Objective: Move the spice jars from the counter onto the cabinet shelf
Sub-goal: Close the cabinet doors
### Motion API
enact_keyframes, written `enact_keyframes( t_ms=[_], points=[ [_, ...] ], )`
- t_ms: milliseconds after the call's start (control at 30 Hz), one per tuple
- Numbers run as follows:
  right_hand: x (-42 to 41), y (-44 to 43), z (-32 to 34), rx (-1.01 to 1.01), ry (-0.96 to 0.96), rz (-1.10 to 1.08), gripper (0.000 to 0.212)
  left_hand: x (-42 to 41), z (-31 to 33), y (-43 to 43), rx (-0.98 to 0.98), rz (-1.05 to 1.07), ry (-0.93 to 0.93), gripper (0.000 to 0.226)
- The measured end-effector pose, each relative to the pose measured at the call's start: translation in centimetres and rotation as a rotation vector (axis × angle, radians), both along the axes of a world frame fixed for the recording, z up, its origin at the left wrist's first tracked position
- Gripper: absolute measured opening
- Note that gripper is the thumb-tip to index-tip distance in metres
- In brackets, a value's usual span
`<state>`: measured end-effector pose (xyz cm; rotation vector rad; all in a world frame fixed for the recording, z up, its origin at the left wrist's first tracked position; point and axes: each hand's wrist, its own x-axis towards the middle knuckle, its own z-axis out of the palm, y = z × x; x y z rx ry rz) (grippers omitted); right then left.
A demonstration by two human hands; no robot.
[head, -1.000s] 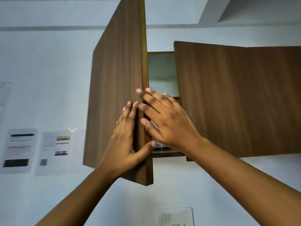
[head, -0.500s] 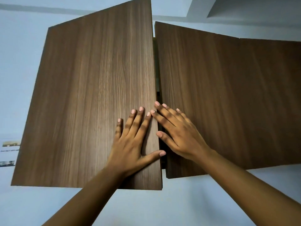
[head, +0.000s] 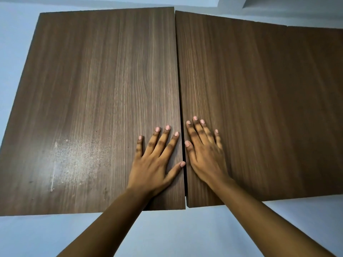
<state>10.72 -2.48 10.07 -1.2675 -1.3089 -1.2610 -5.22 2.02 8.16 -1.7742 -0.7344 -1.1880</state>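
Up high, two brown wooden cabinet doors were seen from below, side by side on a pale blue wall (head: 167, 230). The left door (head: 96, 108) and the right door (head: 259, 108) were both shut, with only a thin dark gap (head: 182, 145) left between them. The left hand (head: 155, 164) was laid flat on the left door, near its bottom right corner. Its fingers (head: 163, 140) were spread out and pointed up, and its thumb (head: 176, 168) was stretched out to the edge of the door, right at the gap. The right hand (head: 204, 154) was laid flat on the right door, just across the gap from the other hand. Its fingers were spread out too, and its thumb was kept along the door's edge. Nothing was held in either hand; both were open and pressed on the wood. The two hands were close together but not touching. A pale, scratchy patch (head: 74, 154) was seen on the lower part of the left door. The spice jars could not be seen at all, and the shelf was hidden behind the shut doors
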Motion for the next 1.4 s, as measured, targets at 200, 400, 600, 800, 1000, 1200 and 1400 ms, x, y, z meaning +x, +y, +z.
enact_keyframes(
  t_ms=[200, 400, 600, 800, 1000, 1200, 1400],
  points=[
    [0.4, 1.9, 0.0, 0.01, -0.003, -0.023, 0.055, 1.0, 0.0, 2.3, -0.002, 0.058, 0.012, 0.071],
    [0.6, 3.4, -0.1, 0.019, -0.001, -0.064, 0.054, 1.5, -0.1, 3.6, -0.006, 0.08, 0.002, 0.071],
    [0.6, 3.5, 0.0, 0.017, -0.002, -0.072, 0.054, 1.6, -0.1, 3.7, 0.004, 0.08, -0.018, 0.071],
    [1.0, 2.4, 2.5, -0.07, -0.049, -0.075, 0.055, 1.7, 2.7, 2.7, -0.024, 0.052, -0.091, 0.063],
    [0.9, 2.9, 4.8, -0.096, -0.026, -0.033, 0.054, 3.5, 4.8, 2.8, -0.055, 0.024, -0.167, 0.062],
    [1.0, 3.3, 4.6, -0.065, -0.025, -0.036, 0.054, 3.8, 4.4, 3.1, -0.061, 0.019, -0.194, 0.062],
    [0.8, 3.7, 0.6, -0.067, 0.029, -0.019, 0.057, 4.1, 1.3, 2.9, -0.09, -0.02, -0.252, 0.059]
  ],
)
